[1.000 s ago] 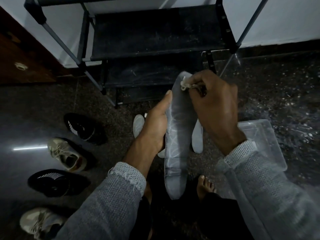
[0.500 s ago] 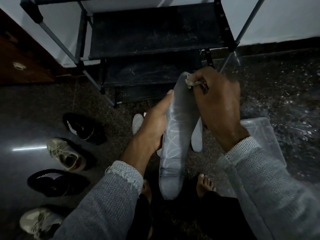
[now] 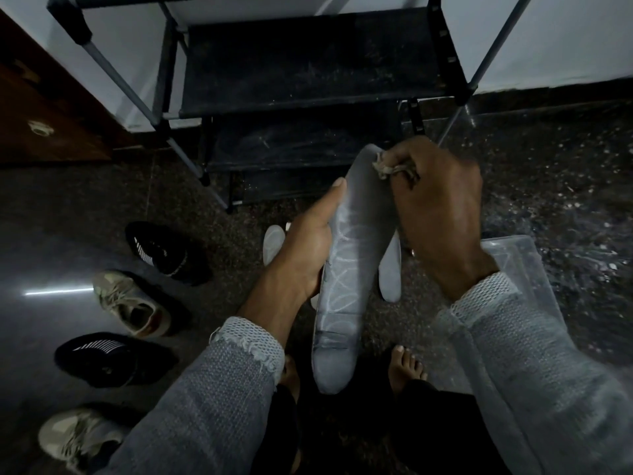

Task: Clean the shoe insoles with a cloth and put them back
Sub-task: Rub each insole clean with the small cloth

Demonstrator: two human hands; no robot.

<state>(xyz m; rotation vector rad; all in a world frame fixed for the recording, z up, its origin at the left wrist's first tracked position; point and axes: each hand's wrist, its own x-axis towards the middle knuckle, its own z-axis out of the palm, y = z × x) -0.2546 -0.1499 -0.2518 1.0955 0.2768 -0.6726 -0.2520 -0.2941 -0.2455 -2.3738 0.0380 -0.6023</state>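
Left hand [image 3: 305, 248] grips the grey insole [image 3: 346, 269] by its left edge, held up over the floor [image 3: 85, 207]. Right hand [image 3: 435, 207] pinches a wadded cloth [image 3: 390, 168] against its top end. White looping lines on the insole, no readable writing or brand.

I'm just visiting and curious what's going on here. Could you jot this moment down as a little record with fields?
Activity: wiping a shoe insole with a cloth
Left hand: grips the grey insole along its side
Right hand: pinches a small cloth against the insole's far end
Other insoles: pale ones lie on the floor behind the held one
Shoes: two dark and two beige, on the floor to the left
Shoe rack: dark shelves, straight ahead
Clear plastic box: on the floor to the right
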